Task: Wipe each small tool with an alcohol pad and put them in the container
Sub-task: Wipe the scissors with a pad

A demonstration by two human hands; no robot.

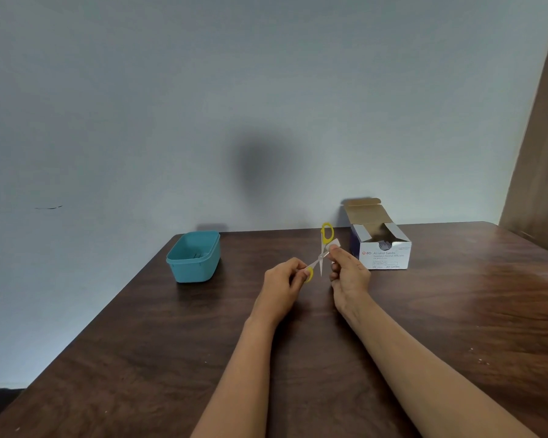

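Dark wood table [424,327]. Swab box [383,252] open at right rear, teal container [193,270] at left rear. Above the table between them, scissors [322,256] held splayed open.

Left hand [282,286]: fingers curled, clamped on the lower yellow loop. Right hand [350,273]: fingertips pinching a white pad [335,243] against a blade near the pivot.

Likely light, stiff, slick steel with sharp tips; hold by the loops.

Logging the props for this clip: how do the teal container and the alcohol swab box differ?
The teal container is rounded plastic; the alcohol swab box is square-edged printed cardboard. The container has no lid; the box's flap stands up. The container sits at the table's left edge, the box further right. Both stand open.
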